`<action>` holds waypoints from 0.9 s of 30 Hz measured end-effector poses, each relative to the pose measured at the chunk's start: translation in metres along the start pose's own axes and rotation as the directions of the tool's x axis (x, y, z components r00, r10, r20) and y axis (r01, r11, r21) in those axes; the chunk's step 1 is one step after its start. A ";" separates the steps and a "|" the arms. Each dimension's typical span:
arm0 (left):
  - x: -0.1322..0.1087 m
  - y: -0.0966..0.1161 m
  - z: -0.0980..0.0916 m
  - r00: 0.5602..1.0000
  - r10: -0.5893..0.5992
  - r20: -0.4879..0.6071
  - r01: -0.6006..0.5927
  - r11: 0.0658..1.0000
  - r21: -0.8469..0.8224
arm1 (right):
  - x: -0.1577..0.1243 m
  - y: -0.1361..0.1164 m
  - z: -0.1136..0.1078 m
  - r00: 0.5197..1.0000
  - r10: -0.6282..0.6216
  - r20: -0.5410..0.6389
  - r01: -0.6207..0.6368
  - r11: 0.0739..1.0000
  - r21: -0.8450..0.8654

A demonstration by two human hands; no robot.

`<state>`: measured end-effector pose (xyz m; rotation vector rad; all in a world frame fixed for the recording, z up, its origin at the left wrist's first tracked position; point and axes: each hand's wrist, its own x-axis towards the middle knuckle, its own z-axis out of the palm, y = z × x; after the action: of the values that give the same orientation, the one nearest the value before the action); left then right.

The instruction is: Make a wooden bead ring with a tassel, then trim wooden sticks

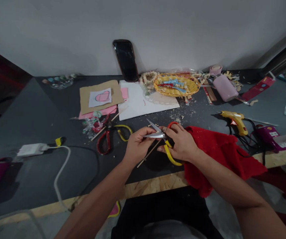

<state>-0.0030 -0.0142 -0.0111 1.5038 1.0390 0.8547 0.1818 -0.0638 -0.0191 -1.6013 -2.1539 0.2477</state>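
My right hand is wrapped round the red and yellow handles of a pair of scissors, whose blades are spread and point left. At the blades, the fingers of my left hand are pinched together on a small pale piece, too small to name for certain. A thin wooden stick slants below both hands; whether either one touches it I cannot tell. Left of my left hand lie cutters with red and yellow handles. A red cloth spreads under and beside my right forearm.
Behind my hands are a white board, a yellow woven basket and a phone leaning on the wall. Brown card lies at the left. A glue gun and its cables are to the right. A charger trails a white cable.
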 end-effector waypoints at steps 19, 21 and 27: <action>0.000 0.002 0.003 0.997 -0.068 0.047 0.075 0.987 -0.145 | 0.000 0.000 0.000 1.000 -0.009 -0.010 0.009 1.000 -0.014; 0.001 0.003 0.002 0.994 -0.080 0.079 0.093 0.979 -0.180 | 0.001 0.002 0.000 0.999 -0.037 -0.012 0.038 0.999 0.013; 0.000 0.006 -0.001 0.988 -0.075 0.132 0.100 0.976 -0.195 | 0.000 0.004 0.000 0.997 -0.076 0.006 0.075 0.994 0.083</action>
<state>-0.0033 -0.0141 -0.0048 1.3132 0.8929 0.7697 0.1852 -0.0631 -0.0203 -1.4729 -2.1766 0.3159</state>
